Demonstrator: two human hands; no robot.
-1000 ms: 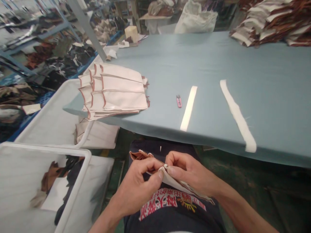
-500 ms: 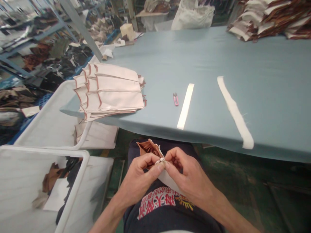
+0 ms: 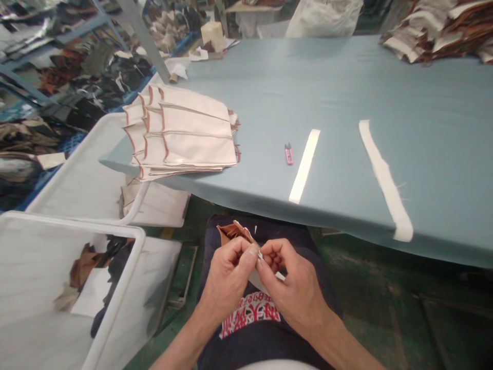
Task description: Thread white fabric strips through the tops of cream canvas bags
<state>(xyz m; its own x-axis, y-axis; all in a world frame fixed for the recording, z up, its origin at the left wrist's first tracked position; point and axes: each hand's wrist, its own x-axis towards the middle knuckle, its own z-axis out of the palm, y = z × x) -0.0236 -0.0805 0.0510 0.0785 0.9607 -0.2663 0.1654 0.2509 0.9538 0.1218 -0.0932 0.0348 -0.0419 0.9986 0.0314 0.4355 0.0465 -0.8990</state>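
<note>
Over my lap, my left hand [image 3: 231,270] pinches the edge of a brown and cream sewn piece [image 3: 230,231], thumb against forefinger. Its brown folded inside shows past my fingers, and a pale part hangs below them. My right hand [image 3: 290,280] is closed on the same edge, its thumb and fingertips meeting those of the left. The small spot between the fingertips is mostly hidden. A dark apron with red lettering [image 3: 252,313] lies beneath both hands.
On the blue-grey table [image 3: 308,82] lie a fanned stack of cream pieces [image 3: 192,123], pink thread snips [image 3: 288,154], a shiny pale strip [image 3: 305,167] and a cream fabric strip [image 3: 385,180]. White bins [image 3: 140,241] stand at left. Brown and cream bundles [image 3: 439,31] fill the far right corner.
My hands have shifted slightly at the piece's edge, the white bit between the fingertips now less visible. The view has turned, so the table things sit further right or higher.
</note>
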